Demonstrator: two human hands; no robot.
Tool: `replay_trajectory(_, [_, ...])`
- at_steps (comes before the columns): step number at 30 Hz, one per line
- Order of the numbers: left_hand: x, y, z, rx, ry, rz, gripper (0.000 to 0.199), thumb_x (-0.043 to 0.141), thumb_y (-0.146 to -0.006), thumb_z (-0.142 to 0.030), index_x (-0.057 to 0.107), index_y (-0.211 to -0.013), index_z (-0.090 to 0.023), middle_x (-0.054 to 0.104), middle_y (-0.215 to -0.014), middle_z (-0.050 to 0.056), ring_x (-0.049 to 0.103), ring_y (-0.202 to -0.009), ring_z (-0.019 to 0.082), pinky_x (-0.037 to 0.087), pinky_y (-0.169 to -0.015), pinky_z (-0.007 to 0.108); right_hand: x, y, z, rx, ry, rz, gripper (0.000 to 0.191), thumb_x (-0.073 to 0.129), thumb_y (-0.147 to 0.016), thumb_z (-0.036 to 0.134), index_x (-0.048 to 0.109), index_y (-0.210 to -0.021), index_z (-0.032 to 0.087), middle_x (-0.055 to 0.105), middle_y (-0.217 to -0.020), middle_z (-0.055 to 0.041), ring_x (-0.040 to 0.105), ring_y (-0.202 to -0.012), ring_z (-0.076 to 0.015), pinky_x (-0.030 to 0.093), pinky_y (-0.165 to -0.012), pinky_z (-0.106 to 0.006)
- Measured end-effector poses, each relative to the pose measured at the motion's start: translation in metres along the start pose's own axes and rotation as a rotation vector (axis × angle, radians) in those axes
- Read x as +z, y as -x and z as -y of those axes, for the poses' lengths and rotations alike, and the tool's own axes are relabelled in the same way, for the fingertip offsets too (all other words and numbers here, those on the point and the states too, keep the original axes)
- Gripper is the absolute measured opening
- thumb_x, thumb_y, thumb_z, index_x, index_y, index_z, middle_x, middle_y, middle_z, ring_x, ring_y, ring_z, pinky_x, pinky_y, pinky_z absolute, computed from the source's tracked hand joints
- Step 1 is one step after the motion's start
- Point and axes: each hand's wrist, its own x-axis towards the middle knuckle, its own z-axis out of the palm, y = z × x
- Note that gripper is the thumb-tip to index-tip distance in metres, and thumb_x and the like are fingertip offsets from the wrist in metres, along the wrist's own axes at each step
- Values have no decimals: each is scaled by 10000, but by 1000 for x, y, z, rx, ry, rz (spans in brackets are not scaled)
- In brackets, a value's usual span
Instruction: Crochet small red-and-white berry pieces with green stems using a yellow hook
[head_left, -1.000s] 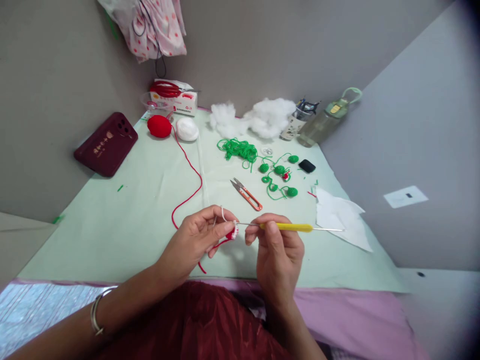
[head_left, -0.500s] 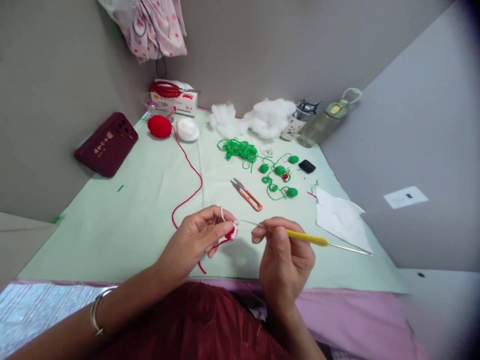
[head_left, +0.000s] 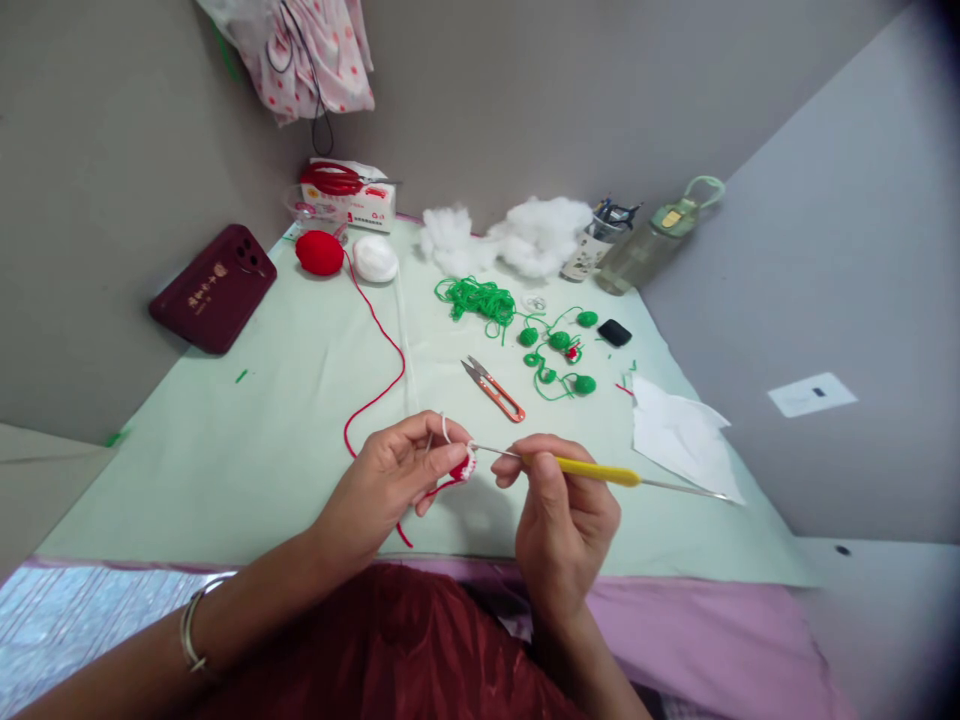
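Note:
Between the thumb and fingers of my left hand [head_left: 405, 465] is a small red and white crochet piece [head_left: 466, 466], partly hidden by the fingertips. White yarn loops over my left index finger, and a red strand trails from the piece. My right hand [head_left: 566, 520] grips a crochet hook [head_left: 600, 470] by its yellow handle, like a pen. The hook's thin metal tip meets the top edge of the crochet piece; whether it sits inside a stitch I cannot tell. Red yarn [head_left: 375, 400] runs along the table to a red ball [head_left: 319, 254], beside a white ball [head_left: 375, 259].
Orange thread snips [head_left: 493, 390] lie beyond my hands. Behind them are green yarn [head_left: 480, 300], several small green crochet pieces [head_left: 559, 341] and white stuffing [head_left: 540, 237]. A dark red phone [head_left: 215, 290] leans at left; a bottle [head_left: 649, 245] and white cloth [head_left: 679, 435] are at right.
My right hand has moved slightly left, bringing the hook's tip from just short of the crochet piece to its edge. The left hand has hardly moved.

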Motion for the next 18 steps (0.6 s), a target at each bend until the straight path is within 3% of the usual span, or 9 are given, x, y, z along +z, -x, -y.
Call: replay_trajectory(18, [2, 0, -1, 17, -4, 0, 172, 773, -925, -359, 712, -907, -199, 533, -642, -81, 382, -501, 45, 341, -460, 173, 2, 0, 3, -54, 78, 26, 178, 603, -1027, 211, 775, -992, 244, 754, -779, 20, 686, -669, -103, 558, -672, -248])
